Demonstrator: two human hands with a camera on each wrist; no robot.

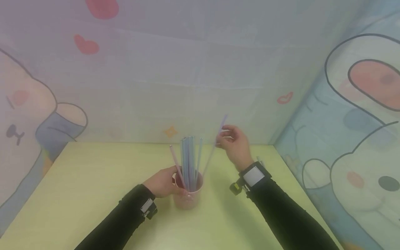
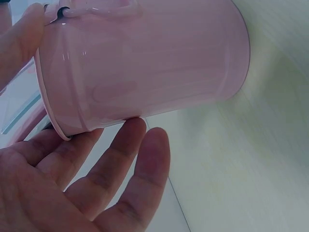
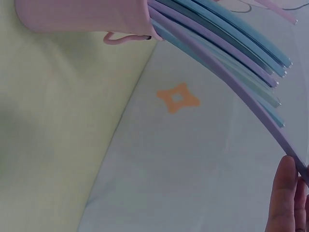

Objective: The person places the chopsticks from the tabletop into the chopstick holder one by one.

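Note:
A small pink bucket (image 1: 186, 199) stands on the table, holding several thin blue, purple and pink sticks (image 1: 188, 163). My left hand (image 1: 164, 182) grips the bucket at its rim. In the left wrist view the thumb (image 2: 21, 43) lies on one side of the bucket (image 2: 145, 58) and fingertips touch the other. To the right and higher, my right hand (image 1: 234, 144) pinches a long purple stick (image 1: 224, 119) near its upper end. That stick (image 3: 241, 96) slants down to the bucket's mouth, its lower end hidden inside in the right wrist view.
The pale yellow table (image 1: 93, 173) meets a light cloth backdrop (image 1: 187, 69) with printed hearts and a star at its back edge. A printed cloth (image 1: 353, 139) hangs along the right side. Something small and pale (image 1: 260, 160) shows partly behind my right wrist.

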